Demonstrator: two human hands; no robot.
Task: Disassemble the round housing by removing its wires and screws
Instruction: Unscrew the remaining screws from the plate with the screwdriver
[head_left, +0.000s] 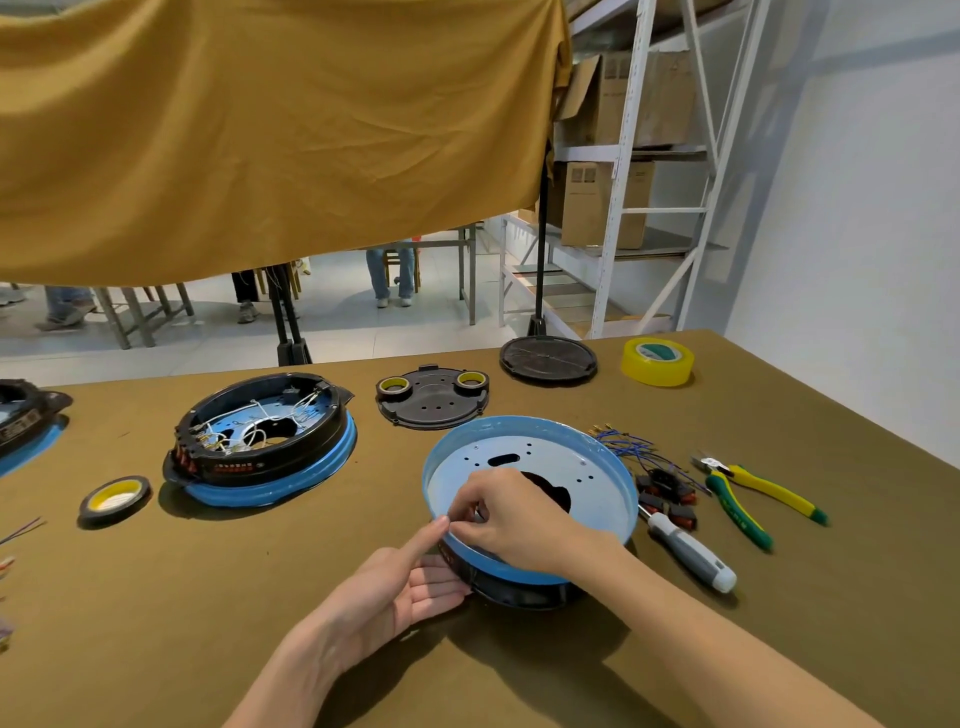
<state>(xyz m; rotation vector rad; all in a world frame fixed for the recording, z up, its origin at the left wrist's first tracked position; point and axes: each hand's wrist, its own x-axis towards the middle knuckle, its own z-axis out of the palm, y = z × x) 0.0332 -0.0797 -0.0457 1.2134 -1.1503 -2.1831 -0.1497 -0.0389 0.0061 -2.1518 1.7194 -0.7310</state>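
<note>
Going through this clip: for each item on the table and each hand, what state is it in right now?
Blue housing under the hands: tilted, stripped of wires inside.
Second housing: flat, wires still in.
Left hand: open, steadies the rim.
Right hand: fingers curled inside; whether they pinch something is hidden.
Screwdriver: lying idle.
Pliers: lying idle, handles apart.
Removed wires: loose beside the housing.

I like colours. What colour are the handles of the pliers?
The pliers have yellow and green handles, seen in the head view.
</note>
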